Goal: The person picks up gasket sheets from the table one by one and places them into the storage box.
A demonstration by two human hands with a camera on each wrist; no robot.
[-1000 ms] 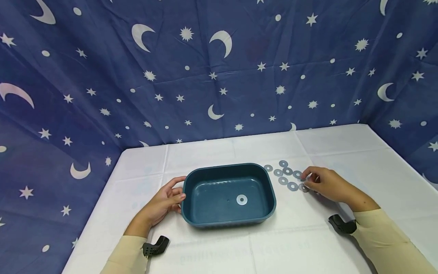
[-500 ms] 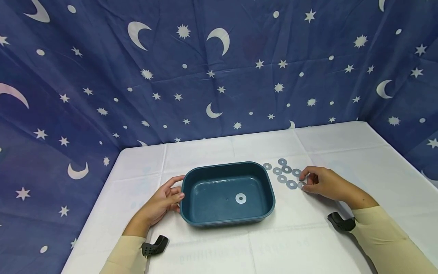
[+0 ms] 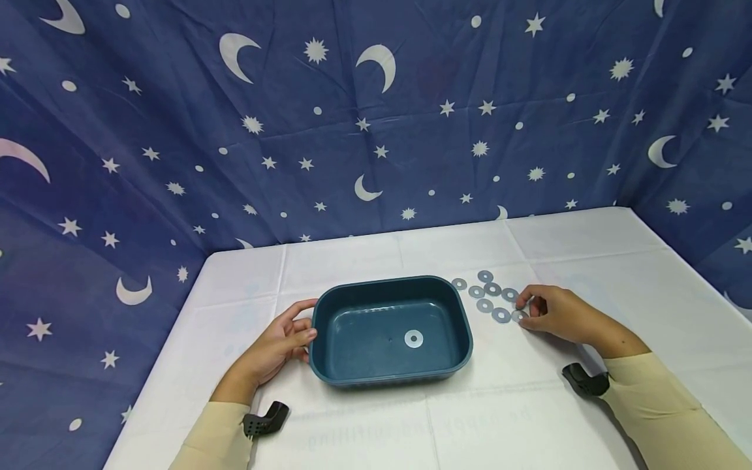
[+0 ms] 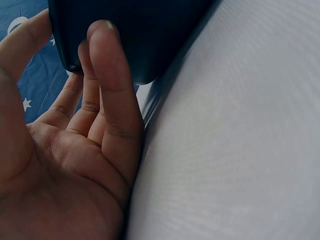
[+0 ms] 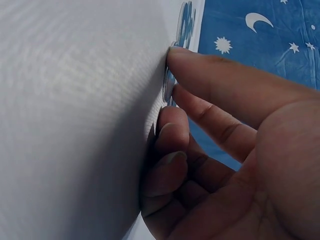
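Observation:
A dark teal plastic bin (image 3: 364,375) stands on the white table, with one washer (image 3: 414,339) lying flat on its floor. My left hand (image 3: 273,346) rests against the bin's left end from outside, its thumb and fingertips at the rim and outer wall (image 4: 140,40). Right of the bin lies a loose group of grey flat washers (image 3: 485,305). My right hand (image 3: 558,316) is at the right end of this group. Its thumb and index fingertips pinch the edges of a washer (image 3: 519,316) right at the table surface; the other fingers curl beneath the palm (image 5: 170,175).
The white tablecloth (image 3: 376,431) covers the table. A blue curtain (image 3: 411,150) with moons and stars hangs along its back and sides. Black wrist mounts sit on the left sleeve (image 3: 211,434) and the right sleeve (image 3: 664,411).
The right thumb has moved slightly up onto the near edge of the rightmost washer. The left hand and the bin stay put; the head view has shifted slightly.

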